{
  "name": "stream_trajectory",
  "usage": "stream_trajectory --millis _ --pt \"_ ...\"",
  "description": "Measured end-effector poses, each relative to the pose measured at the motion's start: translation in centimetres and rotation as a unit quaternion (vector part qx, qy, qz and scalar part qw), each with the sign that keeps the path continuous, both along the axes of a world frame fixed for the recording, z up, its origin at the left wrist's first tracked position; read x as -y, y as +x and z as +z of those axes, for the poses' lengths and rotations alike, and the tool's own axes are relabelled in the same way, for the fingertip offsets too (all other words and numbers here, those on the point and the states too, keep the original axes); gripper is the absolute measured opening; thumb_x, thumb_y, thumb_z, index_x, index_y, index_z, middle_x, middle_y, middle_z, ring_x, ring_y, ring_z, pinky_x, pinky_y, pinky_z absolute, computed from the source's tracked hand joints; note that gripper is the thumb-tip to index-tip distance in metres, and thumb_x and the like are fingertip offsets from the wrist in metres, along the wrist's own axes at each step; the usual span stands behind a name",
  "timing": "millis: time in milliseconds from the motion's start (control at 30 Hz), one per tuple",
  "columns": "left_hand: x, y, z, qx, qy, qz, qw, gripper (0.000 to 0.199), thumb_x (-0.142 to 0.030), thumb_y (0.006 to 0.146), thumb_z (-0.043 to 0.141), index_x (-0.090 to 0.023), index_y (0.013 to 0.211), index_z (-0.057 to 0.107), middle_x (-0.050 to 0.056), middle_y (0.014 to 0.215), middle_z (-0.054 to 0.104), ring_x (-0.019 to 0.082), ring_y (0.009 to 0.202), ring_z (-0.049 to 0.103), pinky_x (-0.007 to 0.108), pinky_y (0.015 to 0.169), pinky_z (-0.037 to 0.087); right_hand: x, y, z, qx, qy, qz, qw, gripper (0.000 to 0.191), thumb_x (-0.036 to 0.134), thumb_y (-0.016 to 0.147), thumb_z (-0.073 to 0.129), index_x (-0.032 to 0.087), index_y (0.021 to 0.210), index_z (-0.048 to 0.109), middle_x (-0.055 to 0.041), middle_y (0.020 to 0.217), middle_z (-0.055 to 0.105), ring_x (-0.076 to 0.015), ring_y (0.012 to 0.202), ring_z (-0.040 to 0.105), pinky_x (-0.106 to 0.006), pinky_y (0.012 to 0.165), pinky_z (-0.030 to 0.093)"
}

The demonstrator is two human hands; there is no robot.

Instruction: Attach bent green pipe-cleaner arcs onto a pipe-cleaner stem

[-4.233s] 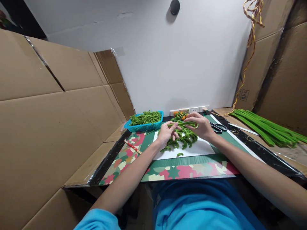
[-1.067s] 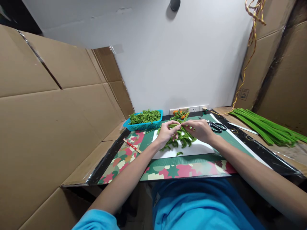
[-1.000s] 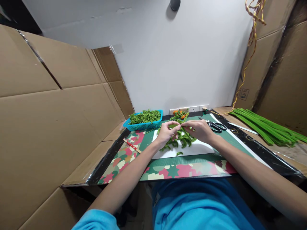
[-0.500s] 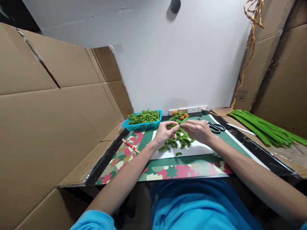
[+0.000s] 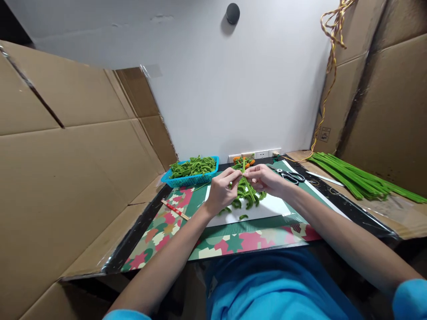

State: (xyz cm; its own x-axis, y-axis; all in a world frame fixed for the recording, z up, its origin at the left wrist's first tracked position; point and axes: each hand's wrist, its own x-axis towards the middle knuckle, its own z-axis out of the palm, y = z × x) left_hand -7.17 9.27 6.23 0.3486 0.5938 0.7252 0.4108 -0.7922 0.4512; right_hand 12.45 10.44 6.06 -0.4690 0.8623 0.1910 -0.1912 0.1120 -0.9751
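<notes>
Both hands meet above the white sheet (image 5: pixel 267 209) on the counter, working one green pipe-cleaner stem (image 5: pixel 244 171). The left hand (image 5: pixel 222 191) has its grip closed on the stem, thumb and forefinger pinching it near the top. The right hand (image 5: pixel 265 179) pinches the same stem from the other side, its grip closed on it too. The stem stands roughly upright between the fingertips, just above the pile of curled green pieces (image 5: pixel 247 200) lying on the sheet.

Judging from the paired pinches, the step in hand looks like twisting or binding a piece onto the stem. The next move likely calls for a firm hold by one hand while the other turns, keeping the stem from slipping.

Left of the sheet sits a blue basket (image 5: pixel 187 179) of more green pieces, with a red-and-white stick (image 5: pixel 175 209) nearer the person. Right of the sheet lie scissors (image 5: pixel 290 177), and farther right a bundle of straight green stems (image 5: pixel 353 180).
</notes>
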Motion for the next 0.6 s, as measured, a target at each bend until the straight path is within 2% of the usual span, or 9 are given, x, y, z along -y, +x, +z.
stream_trajectory --millis 67,133,233,300,467,600 --pt "-0.3 0.1 -0.2 0.006 -0.022 -0.005 1.000 0.016 -0.032 0.095 0.068 -0.022 0.096 0.081 0.008 0.091 0.071 0.016 0.076 0.063 0.025 0.069 0.049 -0.2 0.3 0.0 0.021 -0.001 0.006 1.000 0.043 0.052 0.072 0.083 0.022 0.071 0.052 0.0098 0.057 0.035 -0.0063 0.043 0.026 -0.023 0.041 0.017" --pt "-0.7 0.3 -0.5 0.031 -0.070 -0.003 0.997 0.019 -0.037 0.093 0.070 -0.020 0.095 0.079 0.008 0.091 0.073 0.015 0.071 0.064 0.025 0.064 0.050 -0.4 0.6 -0.2 0.055 0.074 -0.040 0.995 0.042 0.053 0.079 0.078 0.022 0.073 0.051 0.0088 0.058 0.037 -0.0078 0.045 0.033 -0.023 0.043 0.022" --pt "-1.2 0.6 -0.9 0.083 -0.172 -0.012 0.981 0.030 -0.047 0.090 0.075 -0.018 0.098 0.075 0.005 0.082 0.073 0.013 0.057 0.063 0.024 0.052 0.047 -0.6 0.8 -0.5 0.125 0.245 -0.133 0.952 0.039 0.053 0.089 0.069 0.021 0.076 0.053 0.0038 0.065 0.048 -0.0107 0.055 0.043 -0.024 0.050 0.031" --pt "-1.5 0.7 -1.1 0.110 -0.233 -0.035 0.966 0.037 -0.051 0.088 0.077 -0.017 0.101 0.073 0.001 0.070 0.069 0.012 0.049 0.061 0.022 0.044 0.042 -0.6 0.8 -0.7 0.159 0.319 -0.176 0.917 0.036 0.051 0.094 0.064 0.020 0.079 0.056 0.0008 0.071 0.054 -0.0122 0.060 0.045 -0.025 0.054 0.035" --pt "-2.1 0.6 -1.7 0.172 -0.313 -0.086 0.930 0.042 -0.054 0.083 0.081 -0.016 0.098 0.069 -0.001 0.067 0.066 0.012 0.045 0.060 0.021 0.035 0.038 -0.7 0.9 -1.1 0.198 0.374 -0.214 0.880 0.028 0.042 0.100 0.056 0.020 0.085 0.058 -0.0012 0.074 0.060 -0.0148 0.065 0.052 -0.026 0.059 0.038" --pt "-2.1 0.7 -1.8 0.190 -0.328 -0.084 0.922 0.043 -0.052 0.080 0.084 -0.016 0.098 0.069 -0.003 0.060 0.062 0.010 0.042 0.055 0.020 0.035 0.037 -0.9 0.9 -1.2 0.220 0.375 -0.205 0.877 0.029 0.041 0.102 0.055 0.020 0.083 0.060 -0.0004 0.071 0.062 -0.0140 0.060 0.051 -0.026 0.058 0.037"
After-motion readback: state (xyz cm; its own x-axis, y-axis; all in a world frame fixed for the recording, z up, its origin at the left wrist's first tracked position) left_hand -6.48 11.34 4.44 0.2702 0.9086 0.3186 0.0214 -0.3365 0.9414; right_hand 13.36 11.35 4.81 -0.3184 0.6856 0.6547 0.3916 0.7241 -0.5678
